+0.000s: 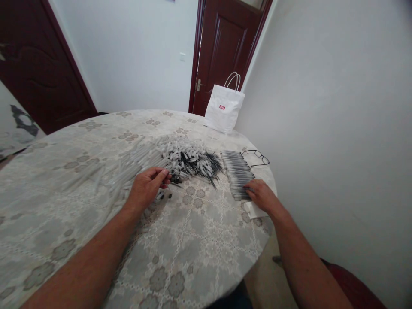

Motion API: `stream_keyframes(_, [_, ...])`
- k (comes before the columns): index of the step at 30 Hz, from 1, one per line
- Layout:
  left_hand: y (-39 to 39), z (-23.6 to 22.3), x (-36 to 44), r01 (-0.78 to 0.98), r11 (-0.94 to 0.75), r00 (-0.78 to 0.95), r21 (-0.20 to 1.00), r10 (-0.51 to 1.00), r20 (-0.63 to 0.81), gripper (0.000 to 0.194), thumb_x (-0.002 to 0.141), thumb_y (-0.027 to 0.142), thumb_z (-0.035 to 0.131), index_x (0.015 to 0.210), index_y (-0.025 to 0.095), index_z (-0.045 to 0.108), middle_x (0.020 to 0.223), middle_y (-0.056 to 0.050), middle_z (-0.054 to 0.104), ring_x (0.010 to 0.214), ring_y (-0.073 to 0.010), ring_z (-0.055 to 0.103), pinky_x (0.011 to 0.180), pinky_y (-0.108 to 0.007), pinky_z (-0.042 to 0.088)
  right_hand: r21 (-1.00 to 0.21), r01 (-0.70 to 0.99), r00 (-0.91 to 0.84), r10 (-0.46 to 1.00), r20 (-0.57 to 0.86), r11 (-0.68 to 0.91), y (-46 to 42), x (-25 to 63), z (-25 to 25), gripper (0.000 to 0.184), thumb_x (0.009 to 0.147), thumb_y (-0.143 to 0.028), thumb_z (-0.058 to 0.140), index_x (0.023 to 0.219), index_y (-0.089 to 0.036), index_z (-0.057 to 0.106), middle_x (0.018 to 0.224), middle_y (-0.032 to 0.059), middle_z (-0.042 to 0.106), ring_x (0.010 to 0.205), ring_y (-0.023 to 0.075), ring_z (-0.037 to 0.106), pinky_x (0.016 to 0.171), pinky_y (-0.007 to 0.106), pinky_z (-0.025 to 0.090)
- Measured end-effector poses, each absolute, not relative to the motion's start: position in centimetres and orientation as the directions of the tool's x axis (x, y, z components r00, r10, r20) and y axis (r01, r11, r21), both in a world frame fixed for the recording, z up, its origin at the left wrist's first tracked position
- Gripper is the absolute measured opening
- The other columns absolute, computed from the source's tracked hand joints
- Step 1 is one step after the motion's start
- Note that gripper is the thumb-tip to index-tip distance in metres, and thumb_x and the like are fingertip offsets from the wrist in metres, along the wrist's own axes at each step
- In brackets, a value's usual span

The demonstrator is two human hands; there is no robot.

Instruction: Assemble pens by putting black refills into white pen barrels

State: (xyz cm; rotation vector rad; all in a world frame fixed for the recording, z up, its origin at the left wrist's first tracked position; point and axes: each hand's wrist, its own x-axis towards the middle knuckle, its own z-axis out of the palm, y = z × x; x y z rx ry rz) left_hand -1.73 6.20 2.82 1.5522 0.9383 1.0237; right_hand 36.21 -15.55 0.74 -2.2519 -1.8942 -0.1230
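My left hand [148, 185] hovers at the near edge of the heap, thumb and fingers pinched together. Whatever is between those fingertips is too small to make out. Small black pieces [175, 178] lie right beside them. On the right, my right hand [261, 194] has its fingers closed on a pen at the near end of a neat row of pens [237, 171]. These pens are clear with dark tips, laid side by side. Between the hands spreads a pile of white and black pen parts [189, 156], with clear tubes [138, 159] fanning out to its left.
Black-framed glasses [261, 158] lie beyond the row, near the wall. A white paper bag [225, 107] stands at the table's far edge. White paper [255, 211] sits under my right wrist. A patterned cloth [193, 240] covers the round table.
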Motion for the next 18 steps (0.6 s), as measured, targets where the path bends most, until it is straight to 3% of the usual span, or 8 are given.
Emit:
stream_keyframes(13, [7.2,2.7,-2.7,0.008,-0.181,0.199,0.983,0.964,0.176,0.029,0.081,0.044,0.066,0.083,0.016,0.072,0.080,-0.007,0.074,0.065,-0.0168,0.067,0.054,-0.025,0.055,0.002,0.991,0.133,0.967,0.215,-0.137,-14.9,35.8,-0.3,0.026,0.089,-0.017,0.052,0.102,-0.018,0.074,0.102,0.0105,0.072,0.100,0.0250,0.062,0.092,0.034,0.045])
stream_keyframes(18, [7.4,2.4,-2.9,-0.005,-0.202,0.163,0.979,0.966,0.200,0.031,0.082,0.045,0.066,0.084,0.016,0.072,0.080,-0.008,0.074,0.064,-0.0168,0.067,0.052,-0.024,0.053,0.032,0.990,0.124,0.951,0.285,-0.138,-14.6,35.1,-0.2,0.026,0.090,-0.017,0.050,0.100,-0.017,0.073,0.099,0.0134,0.070,0.097,0.0277,0.061,0.091,0.038,0.046])
